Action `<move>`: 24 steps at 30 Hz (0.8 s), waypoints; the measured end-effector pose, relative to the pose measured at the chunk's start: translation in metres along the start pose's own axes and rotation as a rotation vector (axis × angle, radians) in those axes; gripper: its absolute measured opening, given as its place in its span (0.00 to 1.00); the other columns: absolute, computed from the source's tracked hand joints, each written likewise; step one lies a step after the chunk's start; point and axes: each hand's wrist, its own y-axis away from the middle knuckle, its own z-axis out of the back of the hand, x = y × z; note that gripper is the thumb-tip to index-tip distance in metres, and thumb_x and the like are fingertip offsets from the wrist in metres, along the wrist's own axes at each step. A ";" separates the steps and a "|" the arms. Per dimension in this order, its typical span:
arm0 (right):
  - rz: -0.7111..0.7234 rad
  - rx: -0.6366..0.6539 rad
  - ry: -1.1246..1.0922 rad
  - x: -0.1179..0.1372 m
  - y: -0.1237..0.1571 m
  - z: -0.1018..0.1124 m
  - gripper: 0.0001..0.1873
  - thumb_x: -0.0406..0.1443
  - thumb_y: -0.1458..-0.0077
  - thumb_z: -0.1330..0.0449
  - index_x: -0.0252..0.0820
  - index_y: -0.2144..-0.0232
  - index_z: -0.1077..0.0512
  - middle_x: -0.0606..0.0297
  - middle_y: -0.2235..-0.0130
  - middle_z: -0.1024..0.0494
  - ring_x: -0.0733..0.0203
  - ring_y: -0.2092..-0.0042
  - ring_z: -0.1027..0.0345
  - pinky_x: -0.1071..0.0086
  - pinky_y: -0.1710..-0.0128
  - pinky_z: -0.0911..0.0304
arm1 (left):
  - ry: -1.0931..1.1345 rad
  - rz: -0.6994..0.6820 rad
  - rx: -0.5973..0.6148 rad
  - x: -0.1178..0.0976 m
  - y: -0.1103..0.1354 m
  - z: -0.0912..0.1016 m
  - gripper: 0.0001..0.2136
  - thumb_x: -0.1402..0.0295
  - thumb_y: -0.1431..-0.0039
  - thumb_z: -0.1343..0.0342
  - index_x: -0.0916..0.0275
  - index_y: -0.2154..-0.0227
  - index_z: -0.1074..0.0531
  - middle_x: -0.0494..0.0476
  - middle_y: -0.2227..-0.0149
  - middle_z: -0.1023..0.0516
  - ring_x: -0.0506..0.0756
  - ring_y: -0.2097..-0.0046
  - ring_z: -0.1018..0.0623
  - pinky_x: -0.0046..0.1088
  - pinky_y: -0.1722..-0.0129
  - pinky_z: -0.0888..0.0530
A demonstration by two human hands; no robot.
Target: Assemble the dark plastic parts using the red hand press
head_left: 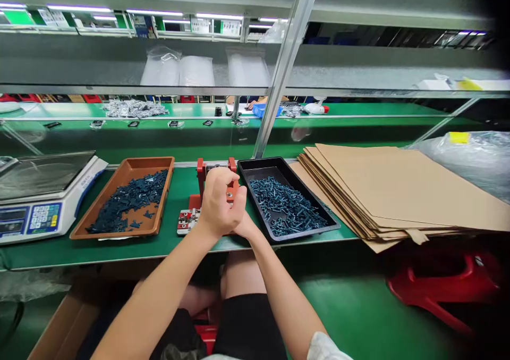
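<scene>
- While both hands are held close together at 12 o'clock, a red fixture [201,176] is largely covered by them, its base resting on a green counter [119,254].
- The left hand [218,203] is curled narrow, with its fingers closed over the top of the fixture.
- The right hand [244,217] is held narrow just behind it and is partly hidden. Whether anything small is held by either hand cannot be told.
- At 10 o'clock, a brown tray [131,163] is spread with flat dark blue pieces [127,203].
- At 1 o'clock, a black tray [263,163] is heaped with small blue-grey parts [287,206].
- Farther out, a digital scale [43,211] is placed at 9 o'clock, and a stack of cardboard sheets [398,190] is laid at 3 o'clock.
- Careful handling would be judged to call for the fixture being kept steady, with fingers kept clear of its moving parts.
</scene>
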 end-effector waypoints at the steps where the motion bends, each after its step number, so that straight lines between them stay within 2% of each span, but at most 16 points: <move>1: -0.016 0.023 -0.012 -0.002 0.000 0.000 0.16 0.30 0.47 0.40 0.42 0.54 0.24 0.61 0.57 0.17 0.54 0.53 0.24 0.62 0.51 0.29 | -0.026 -0.014 0.013 0.005 -0.006 -0.002 0.07 0.68 0.38 0.48 0.57 0.58 0.38 0.57 0.62 0.30 0.57 0.58 0.27 0.38 0.57 0.28; 3: -0.069 0.053 -0.026 -0.005 0.001 -0.001 0.13 0.30 0.47 0.41 0.40 0.59 0.22 0.60 0.58 0.17 0.53 0.54 0.24 0.61 0.51 0.29 | -0.061 0.015 0.047 0.018 -0.026 -0.008 0.07 0.68 0.37 0.48 0.58 0.57 0.37 0.55 0.64 0.31 0.56 0.60 0.27 0.37 0.58 0.28; 7: -0.137 0.031 0.036 -0.009 0.004 -0.004 0.12 0.32 0.44 0.45 0.39 0.61 0.23 0.59 0.58 0.17 0.51 0.54 0.24 0.57 0.50 0.31 | -0.003 0.234 0.167 0.043 -0.071 -0.016 0.09 0.66 0.34 0.51 0.58 0.52 0.36 0.54 0.65 0.29 0.55 0.61 0.25 0.37 0.57 0.28; 10: -0.088 0.023 0.061 -0.008 0.009 -0.005 0.13 0.32 0.44 0.46 0.40 0.60 0.23 0.59 0.57 0.18 0.51 0.54 0.25 0.56 0.48 0.32 | 0.008 0.305 0.241 0.050 -0.074 -0.007 0.14 0.62 0.30 0.55 0.56 0.45 0.37 0.58 0.58 0.25 0.58 0.54 0.23 0.39 0.52 0.28; 12: 0.000 -0.017 0.040 -0.006 0.013 -0.005 0.17 0.30 0.45 0.46 0.42 0.56 0.24 0.59 0.53 0.20 0.52 0.50 0.27 0.57 0.45 0.34 | -0.048 0.284 0.258 0.052 -0.049 0.007 0.19 0.59 0.30 0.58 0.56 0.40 0.41 0.62 0.49 0.26 0.60 0.46 0.26 0.42 0.45 0.31; 15: 0.112 -0.071 -0.001 -0.004 0.016 -0.005 0.21 0.29 0.45 0.46 0.44 0.50 0.26 0.58 0.46 0.25 0.54 0.44 0.31 0.59 0.40 0.38 | -0.180 0.302 0.217 0.068 0.017 0.033 0.22 0.58 0.30 0.58 0.58 0.37 0.42 0.65 0.40 0.30 0.62 0.38 0.32 0.46 0.38 0.36; 17: 0.121 -0.067 -0.004 -0.003 0.017 -0.006 0.20 0.29 0.44 0.46 0.44 0.50 0.26 0.58 0.47 0.25 0.54 0.44 0.31 0.60 0.40 0.38 | -0.284 0.437 0.234 0.087 0.067 0.046 0.24 0.57 0.34 0.52 0.62 0.39 0.38 0.68 0.41 0.29 0.64 0.38 0.32 0.47 0.37 0.36; 19: 0.096 -0.053 0.033 -0.001 0.017 -0.009 0.18 0.30 0.44 0.44 0.44 0.51 0.25 0.58 0.48 0.25 0.54 0.45 0.31 0.60 0.41 0.37 | -0.291 0.584 0.373 0.106 0.108 0.053 0.22 0.57 0.38 0.47 0.64 0.45 0.31 0.68 0.45 0.25 0.65 0.41 0.28 0.46 0.39 0.32; 21: 0.049 -0.048 0.102 0.002 0.016 -0.014 0.18 0.32 0.45 0.41 0.44 0.51 0.25 0.57 0.47 0.25 0.53 0.45 0.31 0.59 0.41 0.37 | -0.220 0.705 0.462 0.121 0.135 0.053 0.19 0.56 0.38 0.48 0.63 0.52 0.26 0.66 0.49 0.22 0.64 0.45 0.24 0.45 0.41 0.30; 22: 0.017 -0.051 0.135 0.003 0.015 -0.017 0.19 0.33 0.46 0.40 0.44 0.51 0.25 0.58 0.47 0.26 0.52 0.45 0.31 0.59 0.41 0.37 | -0.170 0.764 0.448 0.125 0.142 0.052 0.18 0.55 0.37 0.50 0.62 0.55 0.24 0.65 0.51 0.20 0.63 0.46 0.23 0.44 0.42 0.29; 24: -0.052 -0.062 0.167 0.005 0.014 -0.022 0.20 0.33 0.46 0.40 0.46 0.50 0.26 0.59 0.47 0.25 0.52 0.45 0.31 0.59 0.42 0.36 | -0.058 0.895 0.330 0.131 0.147 0.050 0.23 0.52 0.34 0.57 0.62 0.58 0.23 0.64 0.54 0.18 0.62 0.48 0.22 0.44 0.43 0.29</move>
